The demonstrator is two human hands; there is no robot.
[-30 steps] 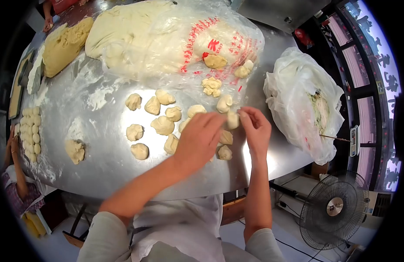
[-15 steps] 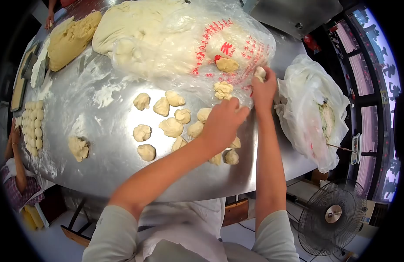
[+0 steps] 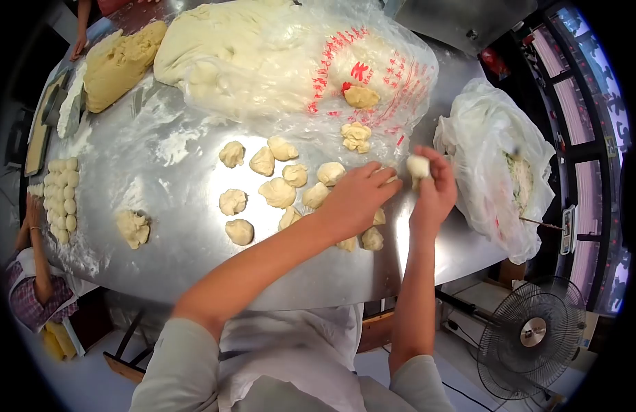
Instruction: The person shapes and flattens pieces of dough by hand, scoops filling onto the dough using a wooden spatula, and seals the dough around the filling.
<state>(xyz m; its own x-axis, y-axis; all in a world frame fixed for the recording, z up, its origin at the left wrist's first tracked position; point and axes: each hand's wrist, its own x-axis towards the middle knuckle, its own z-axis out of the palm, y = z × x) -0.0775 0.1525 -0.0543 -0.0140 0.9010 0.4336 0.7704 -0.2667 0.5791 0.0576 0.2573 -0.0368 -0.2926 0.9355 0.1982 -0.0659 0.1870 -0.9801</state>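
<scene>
Dough piece (image 3: 418, 167), head view: it was found toward the right of the steel table (image 3: 184, 206), held in the fingertips of the right hand (image 3: 434, 192), near the white plastic bag (image 3: 469, 127). The right fingers were closed about its sides. The left hand (image 3: 362, 196), apart from the right, was over the loose dough lumps (image 3: 277, 193); whether it gripped anything I could not tell, its palm being hidden. In my judgement the piece was light, soft and slightly tacky, liable to dent or stretch under a hard pinch; a loose fingertip hold around its sides appeared soundest.

Containers were noted as follows. On the far side, clear plastic with red print (image 3: 410, 89) covered part of a large dough mass (image 3: 221, 44). At the right, the white bag gaped over a pale, green-flecked mixture (image 3: 518, 180), a thin stick (image 3: 541, 224) projecting rightward; its ingredients could not be established.
</scene>
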